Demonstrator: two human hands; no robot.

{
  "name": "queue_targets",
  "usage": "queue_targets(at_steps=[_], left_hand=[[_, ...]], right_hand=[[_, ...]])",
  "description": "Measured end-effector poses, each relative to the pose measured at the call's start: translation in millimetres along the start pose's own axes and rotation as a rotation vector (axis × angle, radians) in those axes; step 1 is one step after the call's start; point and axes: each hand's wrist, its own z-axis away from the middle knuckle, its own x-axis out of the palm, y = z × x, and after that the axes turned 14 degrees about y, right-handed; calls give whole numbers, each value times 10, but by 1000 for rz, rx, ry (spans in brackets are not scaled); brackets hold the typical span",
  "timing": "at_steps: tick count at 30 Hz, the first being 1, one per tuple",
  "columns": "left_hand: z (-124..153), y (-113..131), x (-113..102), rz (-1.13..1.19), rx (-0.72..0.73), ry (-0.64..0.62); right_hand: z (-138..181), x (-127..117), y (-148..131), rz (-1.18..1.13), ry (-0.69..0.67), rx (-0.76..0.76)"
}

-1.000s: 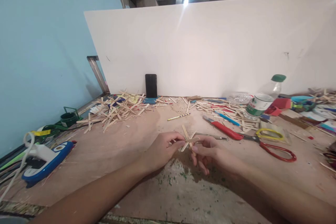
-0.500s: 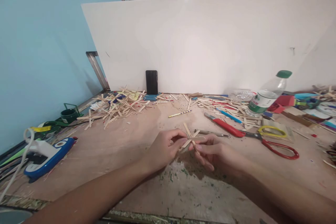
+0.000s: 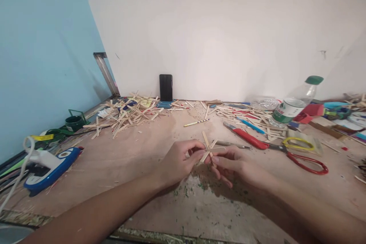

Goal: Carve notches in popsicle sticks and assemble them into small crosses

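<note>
Both my hands meet over the middle of the wooden tabletop [image 3: 120,167]. My left hand [image 3: 178,162] pinches one side of a small star of crossed wooden sticks [image 3: 207,146], thumb and fingers closed on it. My right hand [image 3: 237,166] grips the same piece from the right, fingers curled under it. The sticks fan out above my fingertips, held a little above the table. A thin metal tool [image 3: 233,145] lies just behind them.
Piles of loose wooden sticks [image 3: 128,113] lie at the back left and back right [image 3: 251,116]. A phone [image 3: 166,87] leans on the white board. Red-handled scissors [image 3: 297,156], a red knife [image 3: 246,138], a plastic bottle [image 3: 294,103], a pencil [image 3: 196,122] and a blue-white glue gun [image 3: 48,167] lie around.
My hands and the stick piece stay almost in place; the fingers shift slightly on the sticks. The view has tilted down a little.
</note>
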Motion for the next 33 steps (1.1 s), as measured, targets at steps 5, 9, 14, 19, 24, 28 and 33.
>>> queue_targets(at_steps=[5, 9, 14, 19, 24, 28, 33], left_hand=[[-16, -28, 36, 121, -89, -1], [-34, -82, 78, 240, -158, -58], [-41, -123, 70, 277, -168, -48], [-37, -117, 65, 278, -165, -28], [-15, -118, 94, 306, -215, -52], [-4, -177, 96, 345, -261, -77], [-5, -238, 72, 402, -263, -82]], right_hand=[[33, 46, -61, -89, 23, 44], [23, 51, -77, -132, 12, 83], [17, 44, -67, -156, 32, 93], [36, 44, -85, -160, 56, 83], [34, 33, -97, -148, 21, 105], [10, 27, -75, -173, -8, 121], [3, 8, -86, -221, -26, 127]])
